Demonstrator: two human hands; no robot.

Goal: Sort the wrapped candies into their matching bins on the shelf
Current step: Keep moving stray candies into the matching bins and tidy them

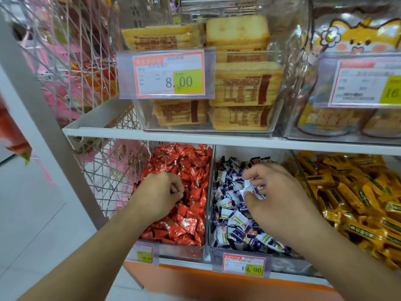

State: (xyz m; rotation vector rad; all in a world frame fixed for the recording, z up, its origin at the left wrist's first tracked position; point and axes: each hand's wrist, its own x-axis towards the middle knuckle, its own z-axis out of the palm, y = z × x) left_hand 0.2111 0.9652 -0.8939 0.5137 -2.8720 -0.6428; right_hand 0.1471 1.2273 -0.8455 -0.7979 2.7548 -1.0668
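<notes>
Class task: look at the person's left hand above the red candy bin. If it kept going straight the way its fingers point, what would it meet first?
The left hand curls down and rightward into the red candies, so it would probably meet those wrappers first, before the clear divider. Depth is hard to judge; the fingertips may already touch them.

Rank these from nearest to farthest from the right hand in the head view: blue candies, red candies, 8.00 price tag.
1. Blue candies: under the right hand, touching it.
2. Red candies: next bin left.
3. 8.00 price tag: upper shelf, up left.
</notes>
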